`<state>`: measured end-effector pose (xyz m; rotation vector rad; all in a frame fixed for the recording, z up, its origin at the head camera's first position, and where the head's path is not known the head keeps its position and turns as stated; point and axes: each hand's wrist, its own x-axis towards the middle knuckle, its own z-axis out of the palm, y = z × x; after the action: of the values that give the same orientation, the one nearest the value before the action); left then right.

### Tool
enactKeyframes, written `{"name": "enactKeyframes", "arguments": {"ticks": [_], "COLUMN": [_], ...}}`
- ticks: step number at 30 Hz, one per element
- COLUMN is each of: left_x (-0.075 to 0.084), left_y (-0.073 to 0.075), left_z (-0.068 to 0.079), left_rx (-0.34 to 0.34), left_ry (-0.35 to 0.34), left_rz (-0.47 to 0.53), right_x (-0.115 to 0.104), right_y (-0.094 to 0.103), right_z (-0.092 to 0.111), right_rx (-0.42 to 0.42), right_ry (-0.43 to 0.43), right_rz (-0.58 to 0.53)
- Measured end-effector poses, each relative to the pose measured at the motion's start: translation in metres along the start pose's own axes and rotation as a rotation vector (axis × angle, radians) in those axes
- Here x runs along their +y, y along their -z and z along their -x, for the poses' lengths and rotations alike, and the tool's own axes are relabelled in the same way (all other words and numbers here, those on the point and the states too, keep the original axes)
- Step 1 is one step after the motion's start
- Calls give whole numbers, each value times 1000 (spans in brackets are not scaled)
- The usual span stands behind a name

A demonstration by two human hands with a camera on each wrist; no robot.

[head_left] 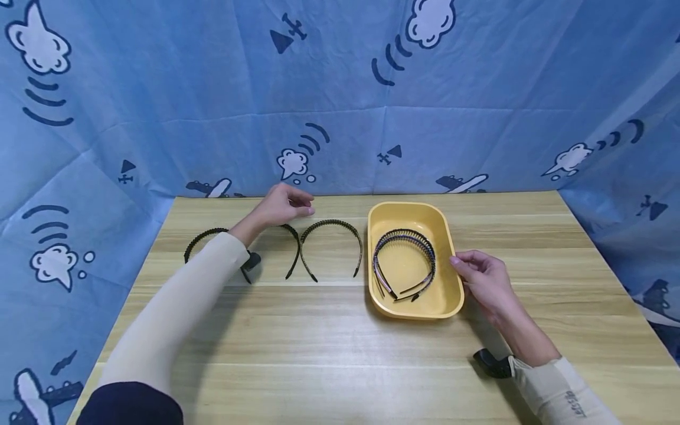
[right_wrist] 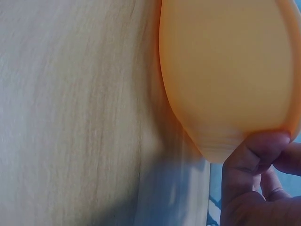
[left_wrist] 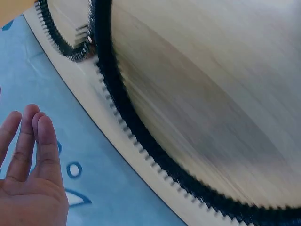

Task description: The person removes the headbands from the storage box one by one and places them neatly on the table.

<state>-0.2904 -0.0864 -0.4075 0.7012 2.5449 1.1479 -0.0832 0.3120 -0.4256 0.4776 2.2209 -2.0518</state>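
My left hand (head_left: 284, 205) hovers over the back of the table above a black headband (head_left: 295, 245), hiding part of it. In the left wrist view its fingers (left_wrist: 47, 141) are straight, with nothing held. To the right lies a dark toothed headband (head_left: 330, 222). Another black headband (head_left: 202, 234) lies on the left, partly covered by my forearm. My right hand (head_left: 486, 280) pinches the right rim of a yellow plastic basin (head_left: 409, 208); thumb and fingers also show at the basin wall (right_wrist: 225, 70) in the right wrist view. Several headbands (head_left: 406, 235) lie nested inside the basin.
The wooden table (head_left: 319, 354) has its back edge against a blue patterned curtain (head_left: 340, 88), which also hangs along both sides. A black device (head_left: 491, 363) is strapped at my right wrist, and another (head_left: 251, 261) at my left.
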Motion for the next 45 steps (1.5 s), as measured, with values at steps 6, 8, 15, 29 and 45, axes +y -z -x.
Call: {"name": "enactKeyframes", "arguments": {"ticks": [6,8,15,29,45], "left_x": [9,13,32,66,93], "left_y": [-12,-16,-33,-61,-89], "left_z": [-6,-8,-16,-32,-42], "left_rx": [-25,-31,-55,-93,-166], "left_ry": [-38,-53,-86,-130,-181], "left_rz": [4,17,39,79,121], "right_x": [0,0,0,-2,0], "right_y": [-1,0,0,-2,-3], "right_z": [0,0,0,2,0], "right_rx": [-6,-6,-1,12,-1], "right_ry": [1,1,10,21,14], "right_rz": [1,-4,8,11,-59]}}
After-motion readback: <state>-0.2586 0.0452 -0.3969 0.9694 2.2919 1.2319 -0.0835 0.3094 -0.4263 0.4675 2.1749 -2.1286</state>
